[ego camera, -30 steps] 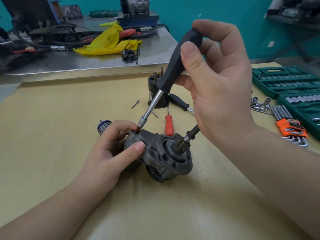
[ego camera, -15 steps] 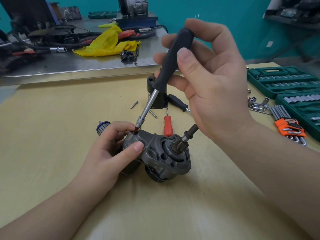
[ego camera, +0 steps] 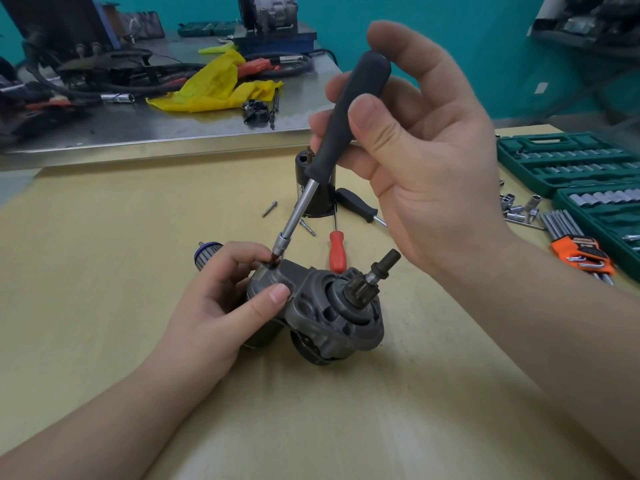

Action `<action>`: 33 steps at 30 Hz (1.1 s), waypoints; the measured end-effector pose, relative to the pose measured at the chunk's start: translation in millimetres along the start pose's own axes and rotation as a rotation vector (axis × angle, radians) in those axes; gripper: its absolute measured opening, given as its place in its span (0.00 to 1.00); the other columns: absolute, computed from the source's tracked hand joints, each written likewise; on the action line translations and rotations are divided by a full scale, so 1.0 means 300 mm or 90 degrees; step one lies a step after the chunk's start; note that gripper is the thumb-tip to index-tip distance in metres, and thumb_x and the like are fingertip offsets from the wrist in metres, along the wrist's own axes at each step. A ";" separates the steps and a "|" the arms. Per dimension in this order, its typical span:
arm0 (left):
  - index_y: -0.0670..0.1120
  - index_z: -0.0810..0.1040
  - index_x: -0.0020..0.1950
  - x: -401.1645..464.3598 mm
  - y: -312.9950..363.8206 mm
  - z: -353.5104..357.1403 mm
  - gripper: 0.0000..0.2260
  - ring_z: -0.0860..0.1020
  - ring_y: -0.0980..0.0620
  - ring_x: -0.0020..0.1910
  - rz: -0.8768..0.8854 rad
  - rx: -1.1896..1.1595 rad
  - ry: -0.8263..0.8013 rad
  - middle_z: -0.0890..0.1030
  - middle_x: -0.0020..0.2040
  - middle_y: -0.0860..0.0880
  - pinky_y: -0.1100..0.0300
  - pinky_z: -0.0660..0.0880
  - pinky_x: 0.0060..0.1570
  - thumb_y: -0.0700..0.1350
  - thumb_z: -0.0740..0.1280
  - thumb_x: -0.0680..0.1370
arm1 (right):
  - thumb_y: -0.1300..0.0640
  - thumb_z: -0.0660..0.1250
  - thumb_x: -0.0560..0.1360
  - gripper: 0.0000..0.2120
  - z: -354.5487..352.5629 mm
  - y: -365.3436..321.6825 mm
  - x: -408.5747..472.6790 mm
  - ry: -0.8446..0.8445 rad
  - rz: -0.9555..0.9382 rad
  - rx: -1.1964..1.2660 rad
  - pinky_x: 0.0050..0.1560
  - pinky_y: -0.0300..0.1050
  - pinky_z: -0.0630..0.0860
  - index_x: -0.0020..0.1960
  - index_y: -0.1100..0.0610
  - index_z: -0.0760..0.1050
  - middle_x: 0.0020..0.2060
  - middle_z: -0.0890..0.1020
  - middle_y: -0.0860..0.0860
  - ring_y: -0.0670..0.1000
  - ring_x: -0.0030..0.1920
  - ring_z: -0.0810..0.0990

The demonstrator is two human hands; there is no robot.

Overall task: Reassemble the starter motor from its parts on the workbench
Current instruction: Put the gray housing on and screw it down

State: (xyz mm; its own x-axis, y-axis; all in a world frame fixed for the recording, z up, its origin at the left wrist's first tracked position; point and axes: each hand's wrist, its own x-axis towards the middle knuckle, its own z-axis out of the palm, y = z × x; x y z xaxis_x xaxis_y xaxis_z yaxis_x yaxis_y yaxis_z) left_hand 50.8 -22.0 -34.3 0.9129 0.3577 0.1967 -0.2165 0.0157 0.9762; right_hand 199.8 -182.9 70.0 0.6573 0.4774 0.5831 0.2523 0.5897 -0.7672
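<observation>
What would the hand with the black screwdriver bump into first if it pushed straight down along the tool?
The right hand would drive the nut driver into the starter housing, close to the left hand's fingertips. Its socket tip already seems to touch there, though depth is unclear.

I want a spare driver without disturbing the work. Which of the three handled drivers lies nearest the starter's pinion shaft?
The red-handled screwdriver, lying just behind the starter housing. The black-handled one lies farther back, and the right hand grips the nut driver.

Workshop corner with teal walls

A pale wooden bench (ego camera: 104, 271) stood near; a steel-topped table (ego camera: 145, 133) sat beyond, against the teal wall (ego camera: 433, 26), evenly lit.
</observation>
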 end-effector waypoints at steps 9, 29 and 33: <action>0.54 0.82 0.56 0.000 -0.005 -0.004 0.13 0.83 0.52 0.45 0.006 0.001 -0.008 0.85 0.50 0.51 0.61 0.81 0.44 0.50 0.76 0.72 | 0.66 0.70 0.78 0.15 -0.006 -0.004 0.006 0.000 0.022 -0.033 0.59 0.65 0.84 0.63 0.59 0.77 0.49 0.84 0.51 0.55 0.52 0.86; 0.56 0.83 0.53 -0.002 0.008 0.012 0.11 0.84 0.53 0.44 0.007 -0.012 -0.004 0.86 0.49 0.52 0.61 0.82 0.43 0.47 0.79 0.73 | 0.63 0.74 0.76 0.08 0.005 -0.018 0.007 0.093 0.042 -0.090 0.45 0.57 0.87 0.53 0.60 0.76 0.40 0.80 0.49 0.50 0.42 0.84; 0.56 0.83 0.53 -0.003 0.007 0.013 0.12 0.84 0.53 0.43 0.007 -0.010 -0.003 0.86 0.47 0.53 0.61 0.82 0.43 0.49 0.78 0.72 | 0.64 0.74 0.77 0.08 0.002 -0.015 0.010 0.097 0.056 -0.079 0.46 0.58 0.87 0.54 0.61 0.76 0.42 0.79 0.53 0.53 0.43 0.84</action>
State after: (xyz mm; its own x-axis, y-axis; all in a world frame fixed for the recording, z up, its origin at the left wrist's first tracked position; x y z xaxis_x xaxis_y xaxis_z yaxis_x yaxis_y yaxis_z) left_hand 50.7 -25.9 -32.0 0.9119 0.3539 0.2077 -0.2317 0.0264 0.9724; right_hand 200.3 -183.8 75.5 0.7783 0.4132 0.4727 0.2688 0.4610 -0.8457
